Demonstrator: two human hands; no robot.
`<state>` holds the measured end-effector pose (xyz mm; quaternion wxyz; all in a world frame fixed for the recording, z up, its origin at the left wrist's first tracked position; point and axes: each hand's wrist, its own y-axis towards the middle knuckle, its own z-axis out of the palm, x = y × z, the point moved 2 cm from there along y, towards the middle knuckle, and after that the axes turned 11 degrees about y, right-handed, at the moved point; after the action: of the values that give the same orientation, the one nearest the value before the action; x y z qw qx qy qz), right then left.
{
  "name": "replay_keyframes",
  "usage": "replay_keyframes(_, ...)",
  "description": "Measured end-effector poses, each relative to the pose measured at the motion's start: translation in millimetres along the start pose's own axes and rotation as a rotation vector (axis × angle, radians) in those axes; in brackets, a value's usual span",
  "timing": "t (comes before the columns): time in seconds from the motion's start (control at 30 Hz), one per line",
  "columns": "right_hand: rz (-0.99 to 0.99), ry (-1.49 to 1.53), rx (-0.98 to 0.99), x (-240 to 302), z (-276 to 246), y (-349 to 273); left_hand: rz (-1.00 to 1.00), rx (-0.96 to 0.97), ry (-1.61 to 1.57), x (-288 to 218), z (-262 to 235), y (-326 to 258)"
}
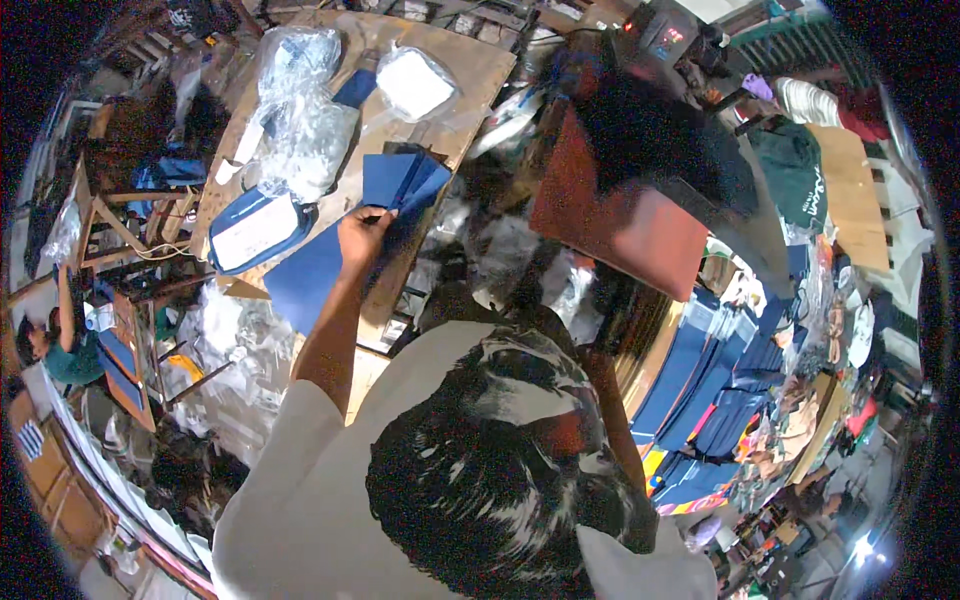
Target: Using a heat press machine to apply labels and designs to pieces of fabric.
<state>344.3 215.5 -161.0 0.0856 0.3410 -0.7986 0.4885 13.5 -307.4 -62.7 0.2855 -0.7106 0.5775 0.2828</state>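
Observation:
Neither of my hands is in view. Directly below me sits a person in a white shirt, seen from above and behind, dark hair filling the lower middle. That person's left hand reaches forward over a wooden table. Its fingers pinch the edge of a blue fabric piece that lies fanned with similar blue pieces. A larger blue sheet lies under the forearm. The person's right hand is hidden.
On the table are crumpled clear plastic bags, a white packet and a blue pouch with a white panel. A red-brown board leans at the right. Stacks of blue fabric fill the lower right. Another person works at far left.

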Motion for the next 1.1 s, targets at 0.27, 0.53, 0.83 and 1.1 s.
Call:
replay_keyframes(0.27,-0.557,-0.009,-0.075,28.6,-0.7,-23.8,0.086,-0.026,-0.108,31.9,9.8,6.4)
replay_keyframes(0.53,-0.988,-0.501,-0.128,59.9,3.4,-16.6,0.029,0.070,-0.197,24.2,-1.9,3.8)
replay_keyframes(0.83,-0.762,-0.451,0.371,242.5,40.4,-12.8,-0.065,0.082,-0.198,51.9,3.3,12.7)
replay_keyframes(1.1,-1.120,-0.189,-0.016,448.5,113.0,39.5,0.048,0.034,-0.292,13.4,-3.1,8.5)
